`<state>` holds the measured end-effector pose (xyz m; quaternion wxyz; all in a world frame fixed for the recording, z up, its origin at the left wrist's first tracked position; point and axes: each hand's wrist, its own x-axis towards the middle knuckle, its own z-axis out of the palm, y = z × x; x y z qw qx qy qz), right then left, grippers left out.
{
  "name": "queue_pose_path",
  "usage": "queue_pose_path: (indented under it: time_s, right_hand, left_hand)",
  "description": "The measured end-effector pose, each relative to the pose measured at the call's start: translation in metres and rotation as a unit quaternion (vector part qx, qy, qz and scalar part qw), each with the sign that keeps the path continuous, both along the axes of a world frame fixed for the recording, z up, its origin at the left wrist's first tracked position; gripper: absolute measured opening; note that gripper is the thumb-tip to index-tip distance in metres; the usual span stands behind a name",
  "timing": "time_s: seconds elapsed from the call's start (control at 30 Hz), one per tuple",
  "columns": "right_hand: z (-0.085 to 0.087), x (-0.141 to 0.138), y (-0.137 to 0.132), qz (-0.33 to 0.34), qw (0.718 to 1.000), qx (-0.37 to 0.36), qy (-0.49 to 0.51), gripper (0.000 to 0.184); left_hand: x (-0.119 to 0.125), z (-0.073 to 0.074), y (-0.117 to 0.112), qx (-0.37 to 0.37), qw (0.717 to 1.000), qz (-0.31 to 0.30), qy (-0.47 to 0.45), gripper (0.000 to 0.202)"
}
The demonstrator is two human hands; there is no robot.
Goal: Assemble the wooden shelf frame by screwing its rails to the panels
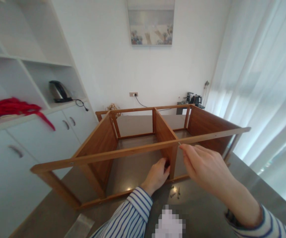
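Note:
A brown wooden shelf frame (133,148) lies on its side, with several boards set across between its long rails. My left hand (156,176) is closed with curled fingers at the lower part of the middle post (173,162), against the middle board (164,127). Some of its fingertips are hidden. My right hand (203,167) pinches a small thin metal piece (180,143) at the near upper rail, where the rail meets that post. Whether it is a screw or a hex key cannot be made out. Several small dark screws (175,192) lie in front of the post.
The frame stands on a grey table (202,211). A clear plastic bag (79,226) is at the front left. White cabinets hold a kettle (60,91) and red fabric (14,108). A white curtain (259,82) hangs at right. More appliances (193,99) stand behind.

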<state>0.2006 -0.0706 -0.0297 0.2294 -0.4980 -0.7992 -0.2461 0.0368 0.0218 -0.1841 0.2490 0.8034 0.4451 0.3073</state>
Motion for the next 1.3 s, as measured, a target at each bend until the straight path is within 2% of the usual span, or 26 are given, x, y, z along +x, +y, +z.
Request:
queue_pose_path:
  time_s: [0.2, 0.33, 0.67, 0.93, 1.3]
  right_hand:
    - [0.012, -0.003, 0.002, 0.013, 0.997, -0.055, -0.046, 0.026]
    - [0.007, -0.001, 0.004, 0.046, 0.994, -0.094, 0.030, 0.027]
    - [-0.006, -0.003, 0.008, 0.114, 0.966, -0.101, 0.211, 0.023]
    - [-0.004, -0.004, 0.006, 0.108, 0.960, -0.110, 0.232, 0.023]
    - [-0.009, -0.010, 0.006, 0.093, 0.944, -0.106, 0.299, 0.018]
  left_hand:
    - [-0.001, 0.001, 0.000, -0.004, 1.000, -0.005, 0.006, 0.023]
    - [0.000, 0.000, -0.001, 0.003, 1.000, -0.010, -0.005, 0.024]
    - [0.000, 0.002, -0.001, -0.010, 1.000, -0.003, -0.011, 0.022]
    - [0.001, 0.006, -0.004, -0.007, 1.000, 0.009, -0.011, 0.022]
    - [0.000, 0.000, -0.001, 0.010, 1.000, -0.006, -0.005, 0.024]
